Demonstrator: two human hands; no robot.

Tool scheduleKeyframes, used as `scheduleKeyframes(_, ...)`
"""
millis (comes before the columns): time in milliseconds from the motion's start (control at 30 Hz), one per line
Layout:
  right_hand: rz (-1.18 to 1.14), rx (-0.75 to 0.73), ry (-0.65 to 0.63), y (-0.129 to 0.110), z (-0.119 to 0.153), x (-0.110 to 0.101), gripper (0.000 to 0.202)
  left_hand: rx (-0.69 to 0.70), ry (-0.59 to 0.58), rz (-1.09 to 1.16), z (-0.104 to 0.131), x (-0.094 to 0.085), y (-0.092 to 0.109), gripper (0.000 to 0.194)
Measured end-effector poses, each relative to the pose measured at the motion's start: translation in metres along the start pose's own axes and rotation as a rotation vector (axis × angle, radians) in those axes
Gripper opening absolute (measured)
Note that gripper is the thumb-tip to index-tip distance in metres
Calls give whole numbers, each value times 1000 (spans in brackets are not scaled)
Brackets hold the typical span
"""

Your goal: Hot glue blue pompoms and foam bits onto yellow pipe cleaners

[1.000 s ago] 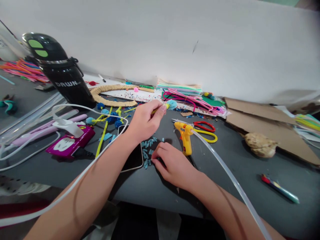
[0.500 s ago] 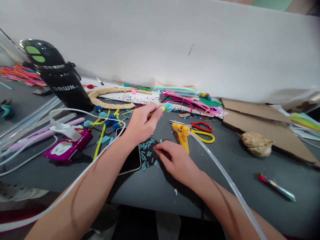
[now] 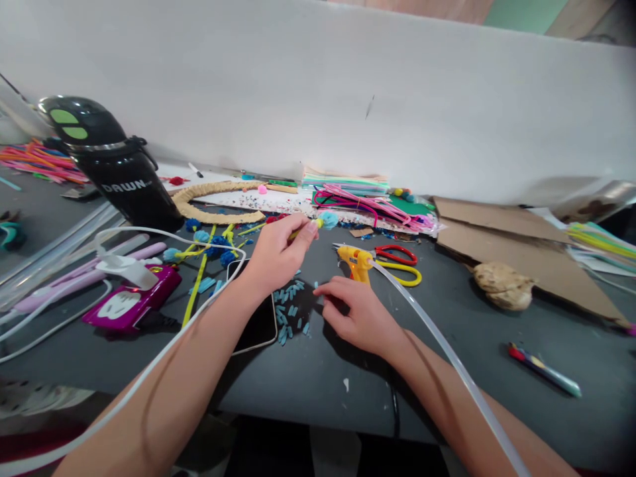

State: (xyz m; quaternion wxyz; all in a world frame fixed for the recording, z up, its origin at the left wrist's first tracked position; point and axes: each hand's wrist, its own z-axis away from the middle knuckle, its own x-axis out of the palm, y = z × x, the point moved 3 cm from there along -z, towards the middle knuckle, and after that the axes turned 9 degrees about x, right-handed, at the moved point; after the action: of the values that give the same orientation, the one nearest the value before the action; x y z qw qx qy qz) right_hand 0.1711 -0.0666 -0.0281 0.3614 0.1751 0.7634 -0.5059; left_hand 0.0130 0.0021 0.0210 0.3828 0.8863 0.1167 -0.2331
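My left hand is closed in a pinch around the yellow stem of a small craft flower, its light-blue fluffy head sticking out to the right past the fingertips. My right hand rests low over the table, fingers curved and slightly apart. One short light-blue piece lies at its index fingertip. Several similar cut blue pieces are scattered between my hands. A yellow glue gun stands just beyond my right hand, and a phone lies partly under my left forearm.
Scissors with red and yellow handles lie behind the glue gun. At left are a black bottle, a purple power adapter and a white cable crossing my left arm. Cardboard, a pale lump and a pen-like tool lie right.
My right hand has shifted slightly right, and a blue piece now shows by its fingertip. My left hand still holds the flower, slightly lower in view. The camera view has tilted a little.
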Motion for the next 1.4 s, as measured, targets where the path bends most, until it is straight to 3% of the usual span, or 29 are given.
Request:
scheduleKeyframes(200, -4, -60, -4, 19, -9, -14, 23, 7, -25, -11, 0, 2, -1, 33)
scheduleKeyframes(400, -117, 33, 60, 37, -16, -24, 18, -20, -46, 7, 0, 7, -2, 33)
scheduleKeyframes(767, -172, 22, 33, 31, -17, -9, 12, -44, -56, 39, 1, 12, -3, 33)
scheduleKeyframes(900, -331, 124, 191, 31, -15, -13, 11, -79, -41, 50, 3, 14, -3, 34)
scheduleKeyframes(1067, -498, 237, 446, 19, -11, -22, 11, -156, 63, 97, 10, 27, -1, 34)
scheduleKeyframes(1233, -751, 348, 520, 8, -13, -21, 16, -164, 20, 145, 16, 45, 6, 32)
scheduleKeyframes(1400, -1014, 328, 561, 9, -17, -15, 15, -157, -59, 281, 21, 53, 12, 34)
